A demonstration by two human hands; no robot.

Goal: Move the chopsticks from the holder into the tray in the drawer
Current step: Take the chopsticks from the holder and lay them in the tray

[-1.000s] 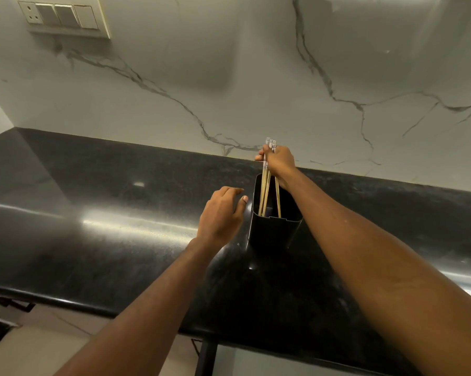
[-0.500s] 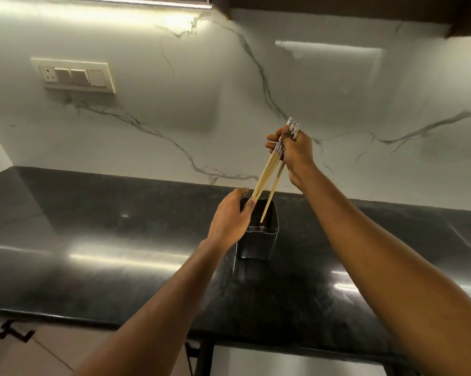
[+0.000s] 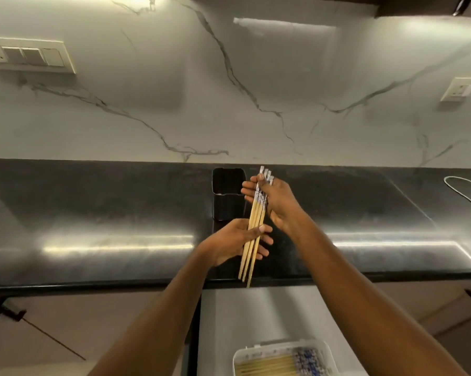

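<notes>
A bundle of wooden chopsticks with blue-and-white patterned tops is held above the black counter, tips pointing down toward me. My right hand grips the patterned top end. My left hand closes around the shafts lower down, thumb across them. The black holder stands on the counter just behind and left of my hands, and it looks empty. In the open drawer below, a white tray holds several chopsticks lying flat.
The black counter runs the full width, its front edge just under the chopstick tips. A white cable lies at the far right. Marble backsplash behind carries a switch plate and a socket. Closed cabinet fronts flank the drawer.
My right hand lifted the chopsticks out of the holder and brought them toward me. My left hand left the holder and now grips the shafts. The view has tilted down, showing the drawer and tray.
</notes>
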